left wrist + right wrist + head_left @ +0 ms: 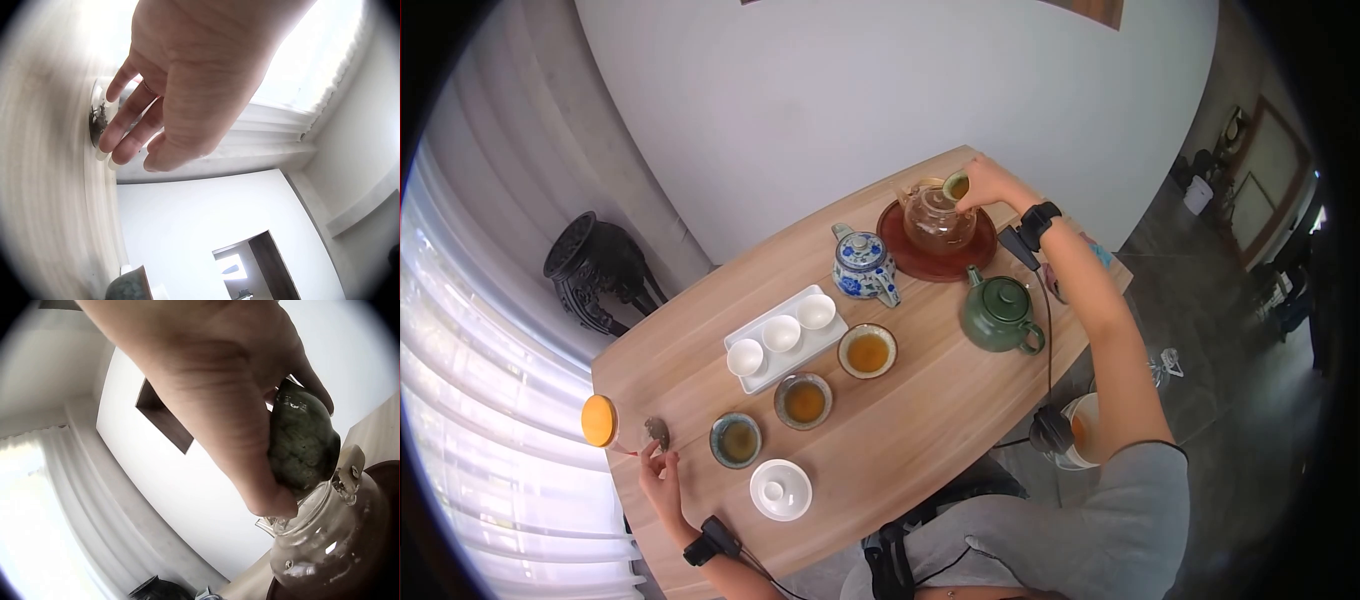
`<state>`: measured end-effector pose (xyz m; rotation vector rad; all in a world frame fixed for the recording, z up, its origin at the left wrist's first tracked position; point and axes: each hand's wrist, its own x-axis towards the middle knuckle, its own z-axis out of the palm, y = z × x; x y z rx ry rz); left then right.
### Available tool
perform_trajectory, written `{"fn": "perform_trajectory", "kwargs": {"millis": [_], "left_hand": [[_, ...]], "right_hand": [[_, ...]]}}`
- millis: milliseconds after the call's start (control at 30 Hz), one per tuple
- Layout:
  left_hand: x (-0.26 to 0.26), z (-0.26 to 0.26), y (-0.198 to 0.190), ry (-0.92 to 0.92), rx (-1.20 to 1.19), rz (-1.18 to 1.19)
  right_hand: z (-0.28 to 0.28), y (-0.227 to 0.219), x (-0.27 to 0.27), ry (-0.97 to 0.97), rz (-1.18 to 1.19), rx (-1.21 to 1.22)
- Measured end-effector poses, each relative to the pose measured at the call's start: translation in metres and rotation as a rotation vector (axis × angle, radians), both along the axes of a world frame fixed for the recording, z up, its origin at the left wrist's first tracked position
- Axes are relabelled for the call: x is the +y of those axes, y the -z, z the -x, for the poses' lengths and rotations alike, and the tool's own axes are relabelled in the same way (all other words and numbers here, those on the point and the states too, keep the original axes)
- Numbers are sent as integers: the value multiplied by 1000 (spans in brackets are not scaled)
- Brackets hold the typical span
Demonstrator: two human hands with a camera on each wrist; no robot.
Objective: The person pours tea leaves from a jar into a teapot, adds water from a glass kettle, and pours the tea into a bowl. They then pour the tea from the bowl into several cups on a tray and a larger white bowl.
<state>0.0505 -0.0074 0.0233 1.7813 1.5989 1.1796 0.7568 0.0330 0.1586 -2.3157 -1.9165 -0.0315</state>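
Note:
My right hand [988, 185] grips a small green tea cup [304, 440] with tea in it, fingers and thumb on its sides. The cup is tilted right over the open mouth of a clear glass teapot [938, 230], which stands on a round dark red tray [940, 268]. At the table's left end my left hand [662, 484] has loosely bent fingers and holds nothing. Its fingertips are close beside a glass jar [98, 119] with dark tea leaves in the bottom and an orange lid [599, 420].
A blue-and-white teapot [861, 265] and a green teapot [997, 318] flank the tray. Three white cups [781, 333] sit on a white rectangular tray [776, 368]. Three tea-filled cups [804, 400] and a white lidded bowl [781, 490] are nearer me. A bucket [1084, 440] stands beside the table.

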Motion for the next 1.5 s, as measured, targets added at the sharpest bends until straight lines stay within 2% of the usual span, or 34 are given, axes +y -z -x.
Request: {"fn": "perform_trajectory", "kwargs": {"millis": [167,300,367,500,567,700,767,800,867,1000,1067,1100,1167,1300,1367,1400,1433,1500], "left_hand": [[0,1,0,-3,-8,-17],[-1,1,-1,-22,15,-21],[-1,1,-1,-19,7,-27],[-2,0,-4,-19,33,-9],[-2,0,-3,-27,19,-31],[-3,0,-4,-35,44,-25],[-4,-1,-5,-39,31,-21],[-4,-2,-6,-39,33,-19],[-4,-3,-8,-40,12,-6],[-3,-1,-5,-35,3,-12],[-2,1,-5,-17,34,5],[-2,1,-4,-21,33,1],[-2,1,-3,-33,15,-6],[-4,0,-3,-30,24,-21],[-4,-2,-6,-41,30,-24],[-5,-4,-7,-49,31,-19],[-5,-5,-9,-48,30,-16],[-5,-7,-10,-52,31,-8]], "right_hand": [[3,-13,13,32,159,-152],[15,-22,14,57,129,-224],[21,-31,12,93,195,-281],[33,-49,15,67,179,-393],[33,-52,16,6,90,-515],[40,-66,20,-29,81,-686],[44,-70,21,-110,57,-893],[42,-65,22,-111,59,-891],[40,-52,26,-216,-158,-1106],[54,-17,21,-246,-141,-1171],[62,1,14,-282,-85,-1328],[60,12,17,-283,-92,-1329],[53,31,24,-332,-119,-1317],[65,-2,10,-266,-271,-1122],[77,-22,-4,-80,-358,-451],[86,-25,-15,-20,-353,-203],[96,-21,-27,-27,-348,-200],[117,-8,-53,-68,-251,205]]}}
